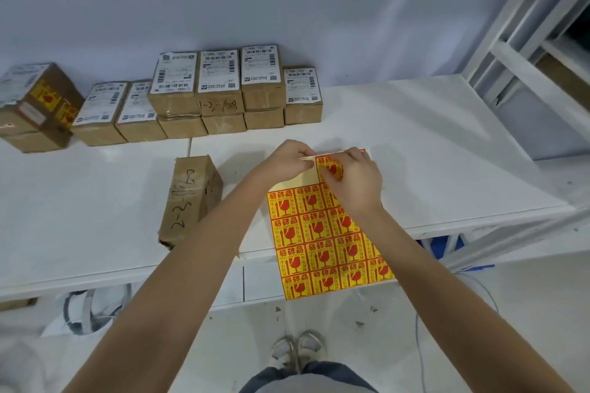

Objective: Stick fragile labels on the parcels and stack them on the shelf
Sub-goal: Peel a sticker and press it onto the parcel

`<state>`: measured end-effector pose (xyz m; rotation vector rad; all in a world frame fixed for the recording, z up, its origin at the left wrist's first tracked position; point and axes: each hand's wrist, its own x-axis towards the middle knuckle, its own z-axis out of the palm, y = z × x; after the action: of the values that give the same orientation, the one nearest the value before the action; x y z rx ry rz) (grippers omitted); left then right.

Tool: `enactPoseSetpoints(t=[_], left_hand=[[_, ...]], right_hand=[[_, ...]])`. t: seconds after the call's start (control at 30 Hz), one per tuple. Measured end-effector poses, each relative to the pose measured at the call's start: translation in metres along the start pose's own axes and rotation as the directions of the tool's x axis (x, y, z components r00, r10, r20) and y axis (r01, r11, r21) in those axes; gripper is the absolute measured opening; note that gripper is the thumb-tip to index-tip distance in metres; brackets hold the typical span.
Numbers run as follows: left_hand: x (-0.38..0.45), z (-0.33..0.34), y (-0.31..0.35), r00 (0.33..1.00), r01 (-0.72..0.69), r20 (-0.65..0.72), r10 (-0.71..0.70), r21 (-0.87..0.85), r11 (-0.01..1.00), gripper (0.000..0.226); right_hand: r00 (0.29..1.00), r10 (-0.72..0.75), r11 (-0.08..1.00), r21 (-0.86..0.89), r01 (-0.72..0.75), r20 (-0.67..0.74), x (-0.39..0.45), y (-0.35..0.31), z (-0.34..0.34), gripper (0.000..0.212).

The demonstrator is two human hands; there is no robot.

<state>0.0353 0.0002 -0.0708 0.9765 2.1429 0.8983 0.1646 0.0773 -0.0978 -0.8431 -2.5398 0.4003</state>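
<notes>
A sheet of yellow-and-red fragile labels (322,242) lies on the white table (447,143), its near end hanging over the front edge. My left hand (289,161) pinches the sheet's bare backing at the far edge. My right hand (354,180) pinches one label (330,166) at the sheet's top row, its corner lifted. A brown parcel (191,198) with handwritten numbers lies just left of my left forearm. A row of stacked parcels (223,89) with white shipping labels stands against the wall.
At the far left sit two parcels (38,105) bearing fragile stickers. A white metal shelf frame (526,41) rises at the right. Below the table are my shoes (298,351), a cable and a white bag (86,309) on the floor.
</notes>
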Motion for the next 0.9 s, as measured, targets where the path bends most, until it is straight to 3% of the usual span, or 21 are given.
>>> enactPoseSetpoints(t=[0.13, 0.33, 0.53, 0.9], left_hand=[[0.004, -0.005, -0.004, 1.000, 0.016, 0.018, -0.016, 0.016, 1.000, 0.025], [0.008, -0.008, -0.011, 0.998, 0.059, 0.023, -0.059, -0.002, 0.998, 0.030], [0.009, -0.020, -0.013, 0.995, 0.094, -0.009, -0.096, -0.114, 0.989, 0.023], [0.004, -0.024, -0.022, 0.997, -0.072, -0.027, 0.071, -0.059, 0.996, 0.018]], right_hand=[[0.999, 0.030, 0.998, -0.058, -0.029, 0.019, 0.009, -0.007, 0.007, 0.034], [0.998, 0.057, 0.998, 0.017, -0.057, -0.013, 0.012, -0.017, 0.016, 0.040], [0.999, 0.041, 0.998, 0.040, -0.041, 0.009, 0.020, -0.022, 0.023, 0.036], [0.999, 0.018, 0.994, 0.110, -0.023, 0.042, 0.022, -0.028, 0.030, 0.019]])
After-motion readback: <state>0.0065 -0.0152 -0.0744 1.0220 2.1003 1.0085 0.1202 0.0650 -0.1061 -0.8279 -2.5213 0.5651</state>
